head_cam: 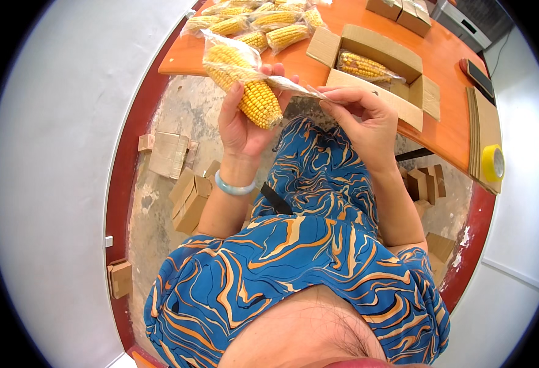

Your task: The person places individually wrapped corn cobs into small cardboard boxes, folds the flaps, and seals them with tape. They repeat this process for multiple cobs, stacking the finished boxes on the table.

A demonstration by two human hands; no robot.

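Observation:
A large ear of yellow corn (261, 102), partly covered by a clear plastic bag (244, 57), rests in my left hand (246, 117). The thumb lies on the near side and the fingers curl behind it. The ear's lower end shows uncovered kernels. My right hand (363, 112) pinches a twisted, stretched end of plastic (299, 87) between thumb and fingertips. Just beyond that hand, an open cardboard box (382, 39) stands on the orange table (448, 60). One bagged corn ear (363, 66) lies inside it.
A heap of bagged corn ears (274, 20) covers the table's far left. To the right are flat cardboard sheets (483, 129), a roll of yellow tape (493, 163) and a phone (480, 79). Closed boxes (414, 18) stand at the back. Cardboard boxes (193, 198) litter the floor.

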